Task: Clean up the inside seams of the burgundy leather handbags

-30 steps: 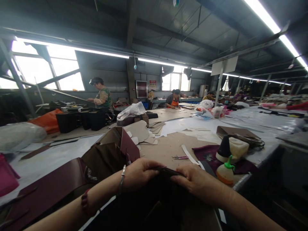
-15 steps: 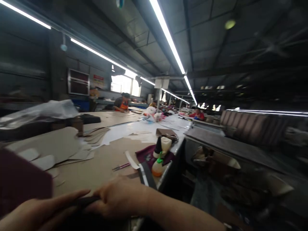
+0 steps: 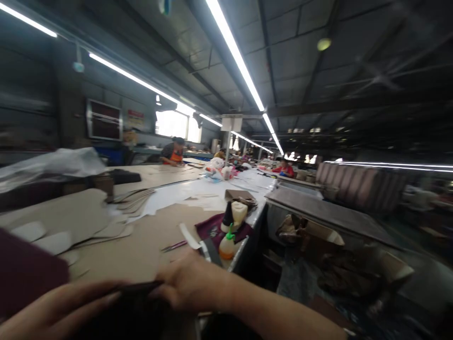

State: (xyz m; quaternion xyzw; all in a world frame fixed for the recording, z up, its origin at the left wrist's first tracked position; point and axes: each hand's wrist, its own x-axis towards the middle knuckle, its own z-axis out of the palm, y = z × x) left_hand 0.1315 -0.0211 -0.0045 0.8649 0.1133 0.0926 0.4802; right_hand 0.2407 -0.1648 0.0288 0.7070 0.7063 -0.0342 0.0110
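At the bottom of the head view, my right hand [image 3: 193,282] pinches the upper edge of a dark, sheet-like piece of material [image 3: 132,314]. My left hand [image 3: 67,304] grips the same piece at its left, fingers stretched along the edge and pressed together. The piece is too dark to tell its kind, and its lower part runs out of view. Beyond my right hand lie a strip of dark and white material [image 3: 209,250] and pink-handled scissors or tweezers [image 3: 174,246]. A bottle with a green nozzle and orange liquid [image 3: 227,246] stands near the table edge.
Beige sheet pieces [image 3: 81,215] and a maroon panel [image 3: 28,269] are at the left. A cream container [image 3: 239,215] and a black cone [image 3: 227,216] stand on maroon cloth [image 3: 207,227]. Co-workers [image 3: 173,152] are farther off. Boxes and brown material [image 3: 322,233] fill the right.
The view has turned slightly right, so the surroundings sit farther left. My right hand has moved right along the dark piece's edge, and the gap between my hands has widened.
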